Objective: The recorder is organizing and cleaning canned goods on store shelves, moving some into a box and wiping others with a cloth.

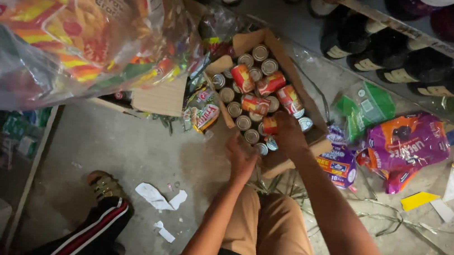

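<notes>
Far left: clear plastic bag of bright snack packets (63, 26), hanging high. Below it, another person's leg in dark red-striped trousers (95, 229). Centre: left hand (242, 158), fingers curled, grip unclear, at the near edge of an open brown cardboard box (292, 67) on the concrete floor. Right hand (288, 133) clamped on a small red-labelled tin can (270, 125) inside the box. Right: purple-and-orange plastic pouch (405, 142).
</notes>
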